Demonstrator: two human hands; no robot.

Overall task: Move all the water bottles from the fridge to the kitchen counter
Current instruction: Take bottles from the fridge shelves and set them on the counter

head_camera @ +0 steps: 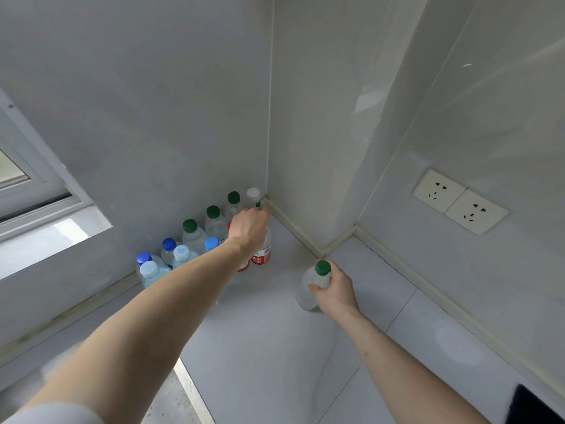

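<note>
A green-capped bottle (315,286) is gripped by the right hand (336,293) on the surface (269,347). A red-labelled bottle (261,252) is apparently clasped from above by the left hand (248,229); crowded neighbouring bottles (183,243) could be toppled if it is knocked on release.

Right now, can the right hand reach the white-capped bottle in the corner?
Probably not: the right hand grips a green-capped bottle, and the left hand is in front of the white-capped bottle.

left hand (248,228) gripping, right hand (336,293) gripping
</note>
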